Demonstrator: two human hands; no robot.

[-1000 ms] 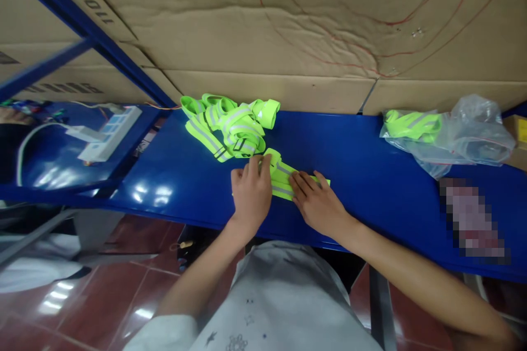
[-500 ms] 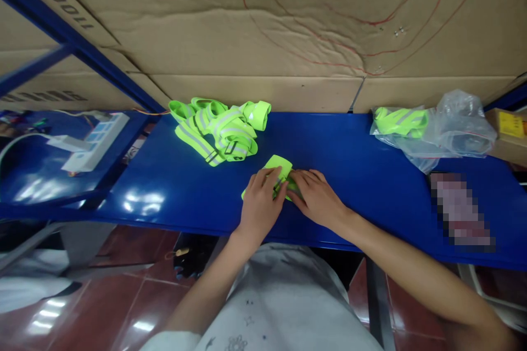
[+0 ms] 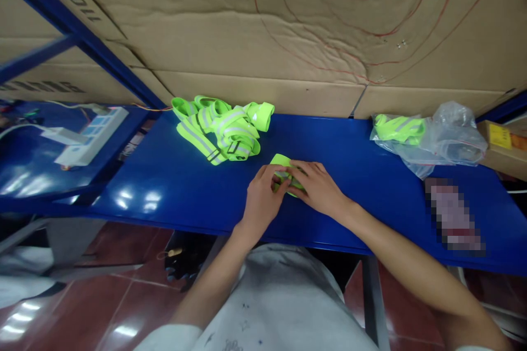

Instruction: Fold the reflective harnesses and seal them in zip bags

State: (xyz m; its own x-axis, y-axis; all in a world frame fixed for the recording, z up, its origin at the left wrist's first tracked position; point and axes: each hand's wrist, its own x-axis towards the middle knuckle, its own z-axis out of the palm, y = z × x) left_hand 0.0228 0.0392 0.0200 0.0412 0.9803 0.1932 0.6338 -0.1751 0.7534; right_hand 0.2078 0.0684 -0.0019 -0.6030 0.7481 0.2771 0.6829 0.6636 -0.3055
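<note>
A small folded neon-green reflective band [image 3: 281,161] lies on the blue table [image 3: 173,181] near its front edge. My left hand [image 3: 262,199] and my right hand [image 3: 317,186] meet over it, fingers curled and pinching the band from both sides, so most of it is hidden. Behind and to the left, a loose pile of neon-green reflective bands [image 3: 222,127] rests against the cardboard wall.
A clear plastic bag [image 3: 444,140] with a green band inside sits at the right, beside a yellow-labelled box [image 3: 500,142]. A white power strip [image 3: 88,140] lies on the lower blue shelf at the left. Cardboard sheets [image 3: 288,27] close off the back.
The band, spread out flat a second ago, has been folded shorter step by step. Both hands have drawn together over it.
</note>
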